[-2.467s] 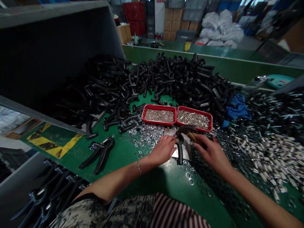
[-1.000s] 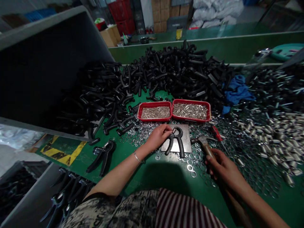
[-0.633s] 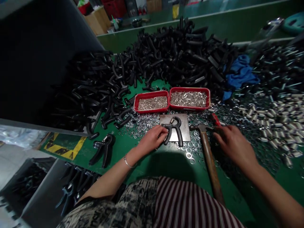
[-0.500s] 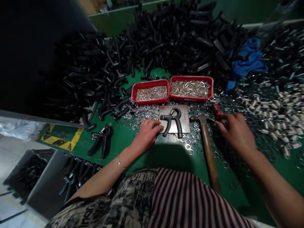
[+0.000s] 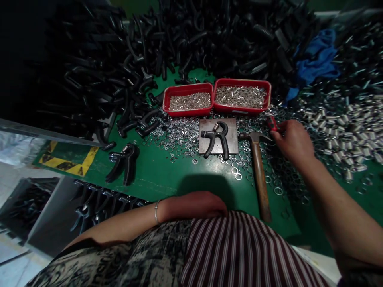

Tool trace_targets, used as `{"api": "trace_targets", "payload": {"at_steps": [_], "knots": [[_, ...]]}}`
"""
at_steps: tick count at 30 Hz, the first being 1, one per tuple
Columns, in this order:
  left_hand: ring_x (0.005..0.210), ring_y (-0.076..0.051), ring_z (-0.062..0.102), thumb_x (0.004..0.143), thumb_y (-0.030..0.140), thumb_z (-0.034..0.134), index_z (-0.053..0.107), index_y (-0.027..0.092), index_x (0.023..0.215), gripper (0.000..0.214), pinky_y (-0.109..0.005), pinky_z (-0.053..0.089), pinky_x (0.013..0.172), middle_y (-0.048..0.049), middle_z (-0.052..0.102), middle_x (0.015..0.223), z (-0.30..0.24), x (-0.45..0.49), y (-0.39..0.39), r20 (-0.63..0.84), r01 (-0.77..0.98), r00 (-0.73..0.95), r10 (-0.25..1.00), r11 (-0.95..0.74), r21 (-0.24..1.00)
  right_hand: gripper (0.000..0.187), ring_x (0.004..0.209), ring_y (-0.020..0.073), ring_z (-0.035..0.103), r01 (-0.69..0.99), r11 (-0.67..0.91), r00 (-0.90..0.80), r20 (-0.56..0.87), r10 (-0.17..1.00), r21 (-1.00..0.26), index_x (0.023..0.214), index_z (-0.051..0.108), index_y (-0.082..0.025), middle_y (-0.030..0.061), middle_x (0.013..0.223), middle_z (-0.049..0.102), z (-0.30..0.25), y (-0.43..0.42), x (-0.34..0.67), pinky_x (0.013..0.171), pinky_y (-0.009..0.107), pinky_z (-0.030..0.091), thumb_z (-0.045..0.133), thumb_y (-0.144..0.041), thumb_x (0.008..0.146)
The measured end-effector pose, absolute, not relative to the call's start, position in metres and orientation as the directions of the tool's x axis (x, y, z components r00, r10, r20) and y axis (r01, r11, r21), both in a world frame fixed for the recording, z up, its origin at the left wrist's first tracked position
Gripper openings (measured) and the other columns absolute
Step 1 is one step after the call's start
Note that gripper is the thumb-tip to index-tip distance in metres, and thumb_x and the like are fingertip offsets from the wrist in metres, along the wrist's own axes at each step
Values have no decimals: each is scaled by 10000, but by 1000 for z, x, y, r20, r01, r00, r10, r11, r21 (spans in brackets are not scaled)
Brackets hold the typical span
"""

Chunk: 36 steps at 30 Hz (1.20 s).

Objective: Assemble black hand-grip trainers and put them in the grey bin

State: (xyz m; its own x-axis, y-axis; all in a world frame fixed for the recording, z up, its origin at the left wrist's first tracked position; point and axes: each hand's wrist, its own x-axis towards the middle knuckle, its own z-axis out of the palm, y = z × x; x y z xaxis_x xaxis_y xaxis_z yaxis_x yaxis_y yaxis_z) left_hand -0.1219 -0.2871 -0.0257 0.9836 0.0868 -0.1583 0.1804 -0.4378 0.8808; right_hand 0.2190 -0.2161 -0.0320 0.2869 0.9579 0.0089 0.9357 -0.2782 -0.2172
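On a square metal plate (image 5: pixel 203 146) lies a black hand grip strengthener (image 5: pixel 224 139) with a small spring at its top; neither hand touches it. My right hand (image 5: pixel 296 141) is at the right, thumb and fingers closed on the end of a small red-and-black handled tool (image 5: pixel 271 123), whose kind I cannot make out. Just left of that hand rests a hammer (image 5: pixel 261 179) with a wooden handle. My left hand (image 5: pixel 197 204) is drawn in against the striped apron (image 5: pixel 233 251), its fingers hidden from view. Another hand grip strengthener (image 5: pixel 124 163) lies at the left.
Two red trays (image 5: pixel 188 113) of small metal pins stand behind the plate. Loose washers (image 5: pixel 185 135) surround it. Black handles (image 5: pixel 191 40) are heaped at the back, with a blue cloth (image 5: pixel 318 59) and metal springs (image 5: pixel 344 139) to the right. A bin (image 5: pixel 54 215) stands below left.
My left hand has moved from beside the plate back to my waist. My right hand has closed on the red-and-black tool. The view has tilted downward slightly.
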Motion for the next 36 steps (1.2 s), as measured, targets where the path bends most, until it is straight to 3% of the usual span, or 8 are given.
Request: {"api": "trace_targets", "payload": {"at_steps": [4, 10, 17, 21, 24, 27, 30, 36], "knots": [[870, -179, 644, 1015, 307, 480, 644, 206, 1112, 215, -265, 445, 681, -54, 676, 1006, -38, -94, -292, -153, 233, 972, 179, -656, 718, 300, 941, 229, 578, 944, -296, 301, 12, 954, -147, 1139, 624, -115, 180, 1122, 597, -33, -211, 215, 721, 323, 386, 585, -336, 940], [715, -167, 575, 965, 241, 550, 616, 180, 814, 176, -308, 385, 583, -24, 600, 811, -63, -69, -306, 104, -176, 984, -147, -904, 390, 273, 862, 231, 597, 961, -242, 247, 16, 969, -136, 1067, 618, -137, 175, 1047, 643, -18, -210, 223, 695, 330, 381, 510, -369, 968], [646, -169, 524, 937, 215, 547, 545, 160, 733, 211, -324, 377, 570, -46, 525, 733, -67, -68, -318, 245, -72, 969, -27, -981, 179, 271, 801, 236, 624, 827, -248, 387, 190, 902, -505, 1059, 586, -150, 152, 946, 694, 6, -205, 226, 730, 352, 431, 645, -326, 861], [656, -184, 525, 970, 209, 479, 549, 147, 778, 213, -338, 399, 596, -54, 528, 744, -67, -66, -306, 242, 93, 960, 141, -975, 200, 256, 709, 203, 650, 477, -97, 298, 57, 953, -874, 978, 568, -203, 81, 873, 690, 17, -204, 190, 720, 356, 493, 648, -422, 872], [758, -193, 570, 978, 170, 477, 591, 129, 852, 175, -333, 451, 697, -70, 586, 827, -57, -77, -283, 153, 297, 925, 348, -913, 281, 249, 627, 173, 661, 152, -27, 202, 5, 979, -988, 1006, 523, -227, 54, 881, 696, 29, -222, 161, 631, 321, 520, 643, -420, 904], [879, -171, 595, 998, 167, 471, 629, 155, 1032, 161, -286, 468, 770, -55, 631, 964, -45, -101, -269, 30, 413, 878, 477, -789, 454, 194, 554, 166, 659, -45, -183, -108, -177, 978, -982, 1046, 512, -226, 49, 844, 720, 37, -269, 147, 552, 302, 518, 566, -396, 969], [880, -151, 591, 1009, 218, 481, 659, 186, 1072, 191, -260, 466, 759, -43, 647, 1002, -42, -126, -272, -14, 358, 903, 430, -733, 578, 202, 591, 186, 691, -112, -533, -534, -401, 744, -839, 1060, 516, -221, 53, 797, 735, 36, -330, 143, 554, 300, 533, 526, -411, 990], [954, -182, 587, 987, 174, 509, 678, 172, 1074, 190, -289, 459, 843, -76, 669, 1022, -54, -120, -288, 71, 180, 957, 282, -765, 618, 231, 684, 182, 706, -254, -686, -560, -474, 679, -682, 1022, 518, -239, 57, 831, 742, 31, -405, 147, 624, 294, 544, 528, -467, 983]]}}
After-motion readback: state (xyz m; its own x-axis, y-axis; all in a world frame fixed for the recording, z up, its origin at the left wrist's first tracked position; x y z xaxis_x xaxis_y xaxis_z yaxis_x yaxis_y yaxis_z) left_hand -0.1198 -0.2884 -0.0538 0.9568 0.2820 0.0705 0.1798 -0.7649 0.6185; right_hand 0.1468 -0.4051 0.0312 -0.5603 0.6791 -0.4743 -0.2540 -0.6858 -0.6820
